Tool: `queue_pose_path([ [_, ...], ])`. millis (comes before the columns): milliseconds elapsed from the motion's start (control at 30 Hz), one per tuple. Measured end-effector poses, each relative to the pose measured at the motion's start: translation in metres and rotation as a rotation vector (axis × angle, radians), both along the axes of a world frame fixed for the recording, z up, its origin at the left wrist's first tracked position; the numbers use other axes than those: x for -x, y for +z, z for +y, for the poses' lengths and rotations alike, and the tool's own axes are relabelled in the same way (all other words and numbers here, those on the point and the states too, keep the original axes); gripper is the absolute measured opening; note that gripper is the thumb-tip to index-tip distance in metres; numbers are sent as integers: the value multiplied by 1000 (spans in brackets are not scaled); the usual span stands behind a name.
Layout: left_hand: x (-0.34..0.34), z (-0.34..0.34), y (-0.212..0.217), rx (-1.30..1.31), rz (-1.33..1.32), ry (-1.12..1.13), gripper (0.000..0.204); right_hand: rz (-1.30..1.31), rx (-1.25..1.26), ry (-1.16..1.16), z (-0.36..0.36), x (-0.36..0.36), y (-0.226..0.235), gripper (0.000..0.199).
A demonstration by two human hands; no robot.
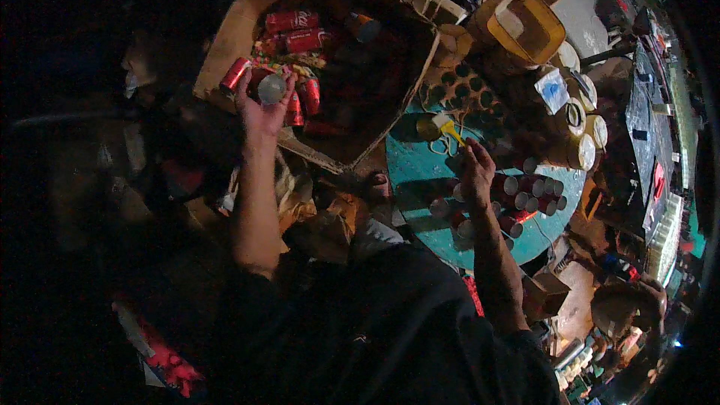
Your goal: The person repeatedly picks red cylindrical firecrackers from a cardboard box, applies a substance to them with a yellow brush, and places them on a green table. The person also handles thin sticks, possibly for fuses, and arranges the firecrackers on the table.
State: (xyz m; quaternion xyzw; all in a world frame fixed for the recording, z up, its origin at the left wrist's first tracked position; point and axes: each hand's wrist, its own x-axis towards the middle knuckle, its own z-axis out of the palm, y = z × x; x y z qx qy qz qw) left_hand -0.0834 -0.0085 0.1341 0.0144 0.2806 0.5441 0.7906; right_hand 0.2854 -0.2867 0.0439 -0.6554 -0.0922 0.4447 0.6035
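My left hand (262, 116) reaches over the open cardboard box, its fingers around a red cylinder (271, 88) whose round grey end faces me. Another red can (236, 73) touches or lies right beside the fingertips; I cannot tell which. Several red cans (292, 21) lie in the box among small coloured bits. In my right hand (478, 169) is a yellow-handled brush (451, 129), held above the round green table, its pale head beside a small brownish container (429, 127). Red cylinders with pale round ends (525, 191) stand grouped on the table near my right wrist.
The cardboard box (232, 34) has raised flaps beside the green table (420, 214). Dark round tubes (461, 86) cluster at the table's far side. Beyond are a yellow plastic tub (529, 26) and several white-lidded containers (581, 151). Another person's arm (656, 307) shows at the lower right.
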Motion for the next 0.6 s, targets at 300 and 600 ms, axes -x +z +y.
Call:
queue_pose_path([
  [300, -125, -109, 34, 38, 178, -179, 45, 71, -190, 298, 10, 75, 170, 30],
  [600, -168, -156, 27, -199, 444, -231, 46, -889, -311, 399, 5, 73, 151, 28],
])
